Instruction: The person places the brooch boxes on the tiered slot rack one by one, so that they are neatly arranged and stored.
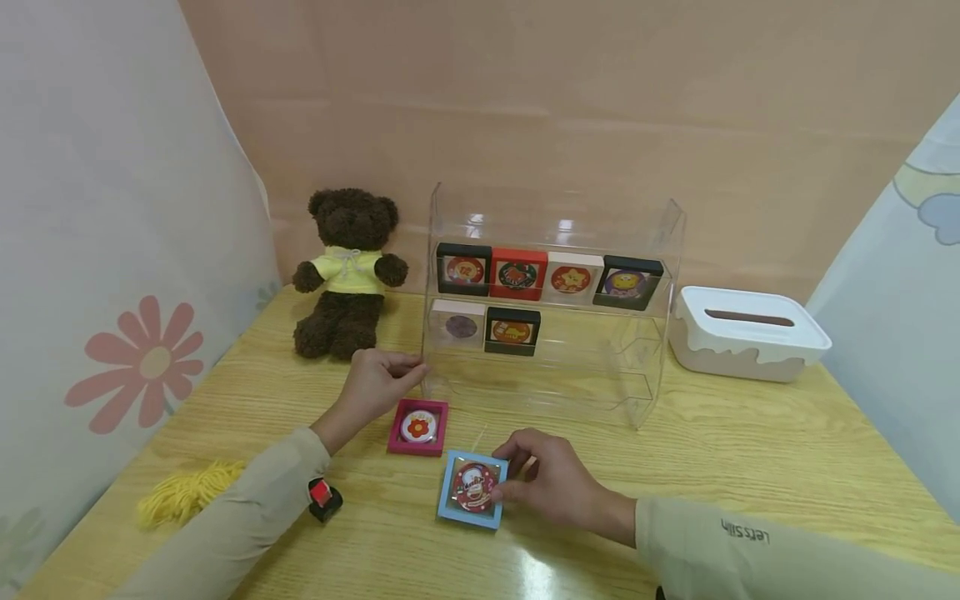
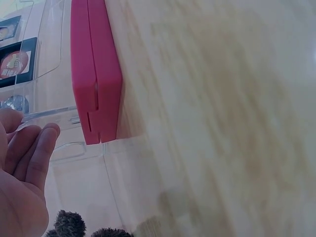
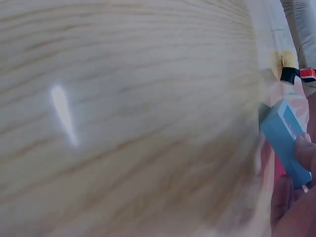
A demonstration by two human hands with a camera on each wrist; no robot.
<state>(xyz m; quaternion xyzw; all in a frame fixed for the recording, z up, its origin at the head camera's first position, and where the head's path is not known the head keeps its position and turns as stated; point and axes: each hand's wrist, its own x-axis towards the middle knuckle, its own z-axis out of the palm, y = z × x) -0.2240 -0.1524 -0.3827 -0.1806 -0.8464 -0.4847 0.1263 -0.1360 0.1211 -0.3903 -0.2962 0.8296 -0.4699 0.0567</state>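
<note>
My left hand (image 1: 375,385) pinches the lower left edge of a clear acrylic display rack (image 1: 585,385). In the left wrist view, its thumb and fingers meet at the rack's clear edge. My right hand (image 1: 553,482) holds a light blue square frame (image 1: 468,523) by its right side, thumb on the front and fingers behind. A red round badge (image 1: 474,487) shows inside that frame. Between the hands, a magenta frame (image 1: 417,451) with a red flower badge lies on the table; its thick side (image 2: 96,74) stands close to the left fingers in the left wrist view.
The rack's upper tier carries several framed badges, among them a red frame (image 1: 518,275); a white frame (image 1: 457,323) and a black frame (image 1: 512,332) sit below. A teddy bear (image 1: 348,271) is left, a tissue box (image 1: 750,333) right, yellow yarn (image 1: 187,493) front left.
</note>
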